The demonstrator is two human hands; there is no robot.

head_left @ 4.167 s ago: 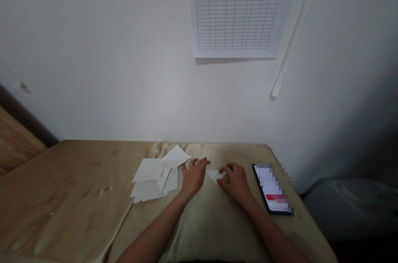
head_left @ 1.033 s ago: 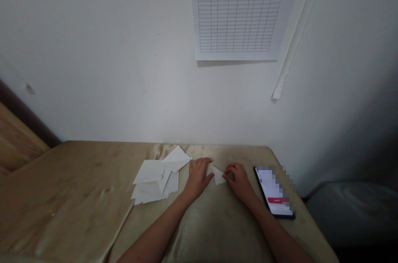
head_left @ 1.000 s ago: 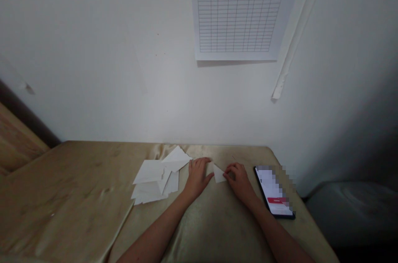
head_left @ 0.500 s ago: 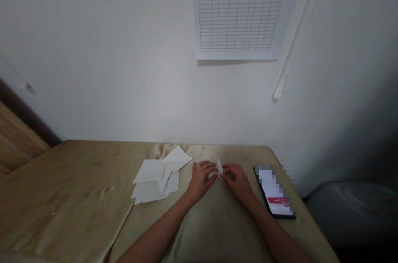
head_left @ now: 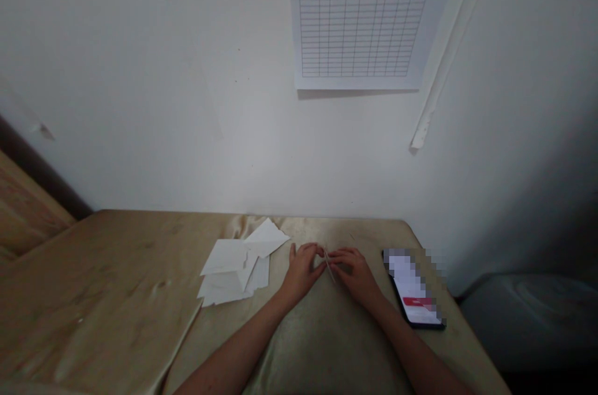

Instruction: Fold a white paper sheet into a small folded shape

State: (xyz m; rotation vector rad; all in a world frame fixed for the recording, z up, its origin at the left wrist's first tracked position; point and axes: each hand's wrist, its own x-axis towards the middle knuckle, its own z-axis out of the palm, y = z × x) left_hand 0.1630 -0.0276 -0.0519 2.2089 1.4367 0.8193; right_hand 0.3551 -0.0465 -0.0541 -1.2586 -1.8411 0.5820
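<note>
Between my two hands a small folded piece of white paper (head_left: 329, 265) stands nearly edge-on, so only a thin slanting strip of it shows. My left hand (head_left: 304, 267) pinches it from the left with thumb and fingertips. From the right, my right hand (head_left: 352, 267) closes thumb and fingers on the same paper. A loose pile of white paper pieces (head_left: 228, 256) lies to the left of my left hand, some overlapping at angles.
A phone (head_left: 413, 289) with a lit, partly blurred screen lies right of my right hand. Shiny beige cloth (head_left: 116, 283) covers the table. On the white wall behind hangs a sheet with a printed grid (head_left: 357, 27). A grey rounded object (head_left: 532, 314) stands beyond the right edge.
The folded paper has turned from showing a pointed, upright face to nearly edge-on, its lower end tipping toward me. My right hand's fingers have shifted slightly left, nearer my left fingertips.
</note>
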